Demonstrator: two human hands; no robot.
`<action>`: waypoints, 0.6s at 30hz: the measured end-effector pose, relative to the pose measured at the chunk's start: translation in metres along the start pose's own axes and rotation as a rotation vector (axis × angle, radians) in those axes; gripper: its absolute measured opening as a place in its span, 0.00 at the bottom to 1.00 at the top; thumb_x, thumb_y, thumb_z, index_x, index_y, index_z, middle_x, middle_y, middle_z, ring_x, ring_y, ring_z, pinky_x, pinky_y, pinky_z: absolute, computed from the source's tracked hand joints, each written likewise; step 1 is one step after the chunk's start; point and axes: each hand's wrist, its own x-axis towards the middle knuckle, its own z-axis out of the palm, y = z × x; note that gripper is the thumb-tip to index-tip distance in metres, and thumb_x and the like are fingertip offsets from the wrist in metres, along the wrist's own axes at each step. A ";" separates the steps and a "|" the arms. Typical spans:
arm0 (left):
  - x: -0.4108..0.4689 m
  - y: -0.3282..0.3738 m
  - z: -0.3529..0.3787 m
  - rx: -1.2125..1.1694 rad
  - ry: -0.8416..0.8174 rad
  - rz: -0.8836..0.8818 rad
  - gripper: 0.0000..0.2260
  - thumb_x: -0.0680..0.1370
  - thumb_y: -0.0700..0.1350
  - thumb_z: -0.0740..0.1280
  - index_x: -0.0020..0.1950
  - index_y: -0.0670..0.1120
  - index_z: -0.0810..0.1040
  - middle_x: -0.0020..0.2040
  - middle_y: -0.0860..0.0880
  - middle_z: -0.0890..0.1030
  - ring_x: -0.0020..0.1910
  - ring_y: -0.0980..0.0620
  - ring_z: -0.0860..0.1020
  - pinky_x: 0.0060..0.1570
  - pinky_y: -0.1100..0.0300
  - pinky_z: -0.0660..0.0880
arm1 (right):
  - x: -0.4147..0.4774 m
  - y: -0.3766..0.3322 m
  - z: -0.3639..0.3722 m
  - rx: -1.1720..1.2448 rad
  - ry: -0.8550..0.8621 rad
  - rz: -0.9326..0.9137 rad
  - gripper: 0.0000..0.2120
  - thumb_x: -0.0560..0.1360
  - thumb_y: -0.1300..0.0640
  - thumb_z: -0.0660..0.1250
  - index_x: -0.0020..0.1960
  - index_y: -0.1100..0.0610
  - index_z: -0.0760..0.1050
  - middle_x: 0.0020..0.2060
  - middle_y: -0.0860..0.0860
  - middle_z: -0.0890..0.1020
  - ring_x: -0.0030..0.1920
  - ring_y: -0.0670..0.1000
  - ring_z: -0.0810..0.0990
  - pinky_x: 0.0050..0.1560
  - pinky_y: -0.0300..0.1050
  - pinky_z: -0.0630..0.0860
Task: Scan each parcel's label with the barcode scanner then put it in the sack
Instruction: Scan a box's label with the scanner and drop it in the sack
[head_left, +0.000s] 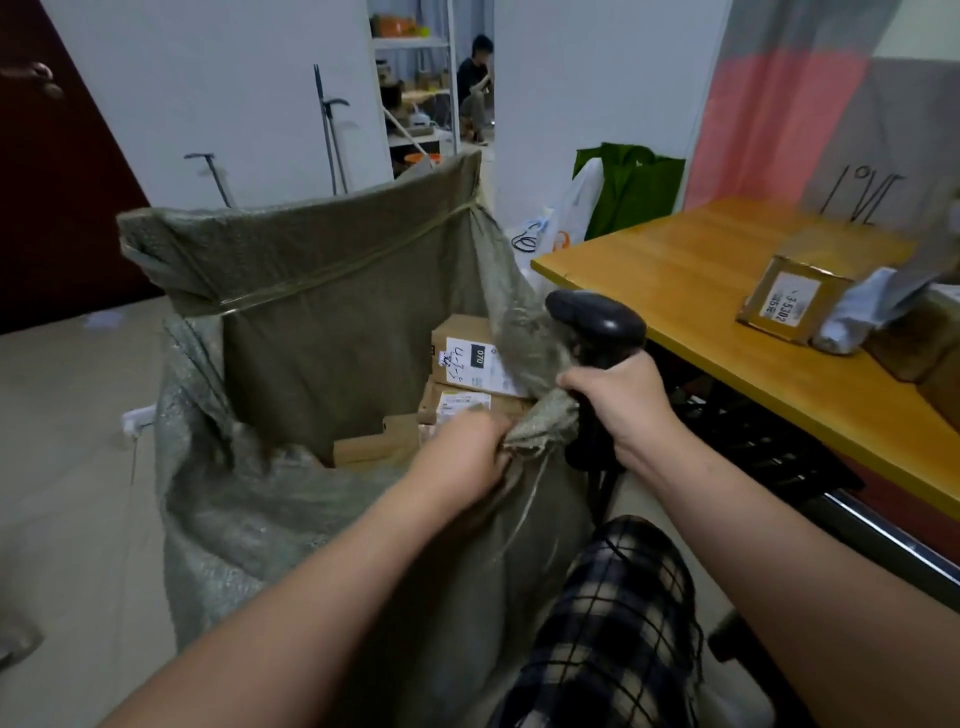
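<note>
A large grey-green woven sack stands open on the floor in front of me. Inside it lie several cardboard parcels with white labels. My left hand grips the sack's near right rim. My right hand holds the black barcode scanner by its handle, upright, just right of that rim; its fingers also touch the sack's edge. On the wooden table to the right lie a brown labelled box and a grey plastic mailer.
Another cardboard box sits at the table's right edge. A green bag and white plastic bags stand behind the table. A person sits in the far room. My checked-trousered knee is below the scanner.
</note>
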 end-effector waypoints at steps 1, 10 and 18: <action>0.002 0.002 0.007 0.011 -0.052 -0.003 0.09 0.75 0.40 0.63 0.53 0.43 0.80 0.52 0.41 0.81 0.54 0.40 0.78 0.52 0.52 0.75 | -0.002 0.004 -0.007 -0.043 0.008 0.002 0.13 0.65 0.70 0.72 0.49 0.60 0.80 0.37 0.50 0.81 0.39 0.50 0.79 0.39 0.40 0.74; 0.047 0.067 0.023 0.048 -0.176 0.111 0.22 0.73 0.64 0.66 0.48 0.46 0.77 0.43 0.46 0.80 0.44 0.46 0.79 0.45 0.53 0.76 | -0.009 0.028 -0.093 -0.252 0.180 -0.036 0.19 0.73 0.55 0.73 0.62 0.56 0.75 0.51 0.50 0.80 0.54 0.50 0.77 0.54 0.43 0.72; 0.135 0.156 0.045 0.015 0.115 0.383 0.18 0.79 0.57 0.63 0.61 0.46 0.75 0.57 0.44 0.75 0.56 0.43 0.74 0.52 0.50 0.73 | -0.003 0.016 -0.188 -0.208 0.455 -0.130 0.19 0.74 0.51 0.72 0.62 0.54 0.77 0.50 0.45 0.80 0.53 0.45 0.76 0.50 0.38 0.67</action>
